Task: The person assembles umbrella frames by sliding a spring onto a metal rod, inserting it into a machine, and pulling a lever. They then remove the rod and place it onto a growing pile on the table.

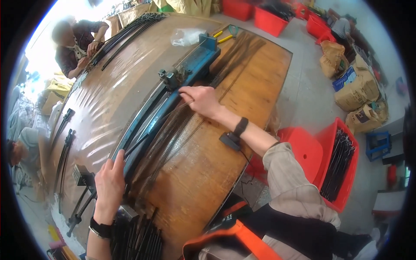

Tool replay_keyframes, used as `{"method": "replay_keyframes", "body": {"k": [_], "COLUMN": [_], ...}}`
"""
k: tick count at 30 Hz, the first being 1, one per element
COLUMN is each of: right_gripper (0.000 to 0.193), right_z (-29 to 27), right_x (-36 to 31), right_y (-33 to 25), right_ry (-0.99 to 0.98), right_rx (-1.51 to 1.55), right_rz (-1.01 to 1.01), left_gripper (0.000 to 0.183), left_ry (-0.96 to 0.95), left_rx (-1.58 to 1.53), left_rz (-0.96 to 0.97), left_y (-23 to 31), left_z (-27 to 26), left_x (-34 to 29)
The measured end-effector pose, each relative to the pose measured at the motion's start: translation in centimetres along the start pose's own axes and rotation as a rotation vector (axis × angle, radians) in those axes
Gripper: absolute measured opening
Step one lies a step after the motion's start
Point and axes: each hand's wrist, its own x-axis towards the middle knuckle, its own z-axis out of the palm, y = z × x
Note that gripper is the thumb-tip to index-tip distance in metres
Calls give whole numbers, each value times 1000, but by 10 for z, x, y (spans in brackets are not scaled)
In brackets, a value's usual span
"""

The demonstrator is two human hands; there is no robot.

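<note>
A long blue metal rail fixture runs diagonally across the table, with a dark metal clamp block on it. My left hand is closed at the near end of the rail, round a thin black rod that slants up along it. My right hand is pinched just beside the clamp block. Its fingertips hide what they hold. Several long coil springs lie below my right hand, along the rail's right side. More long dark springs or strands lie beyond it.
Black rods are bunched at the near edge. Yellow-handled pliers and a clear plastic bag lie at the far end. A red bin of black parts stands right. A co-worker handles rods at far left; another person is nearer.
</note>
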Motion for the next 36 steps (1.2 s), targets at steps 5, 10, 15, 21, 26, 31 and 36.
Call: {"method": "replay_keyframes", "body": {"k": [5,10,15,21,26,31,36], "right_gripper": [36,33,33,35,18,15,13], "right_z": [-3,6,13,31,51,79,131], "right_x": [-9,-1,2,18,0,49,112], "right_y": [-20,-91,-93,-164,-93,-172,-270], "right_ry": [-4,33,158,84,91,-251,-361], "right_rx": [146,408,431,429,128,593,939], "right_rz": [38,-121,-109,-272,-141,229,-46], "left_gripper": [34,32,36,36,32,27,26], "left_ry": [48,122,188,198,514,611,624], "left_rx": [82,147,121,114,215,244,90], "left_rz": [-47,4,-39,-122,-279,-436,-564], "left_y": [-13,-23,-18,-26,-97,-107,-92], "left_z": [-9,-21,-42,-46,-81,-106,-114], "left_x": [-14,-41,-68,-108,-182,-221,-255]}}
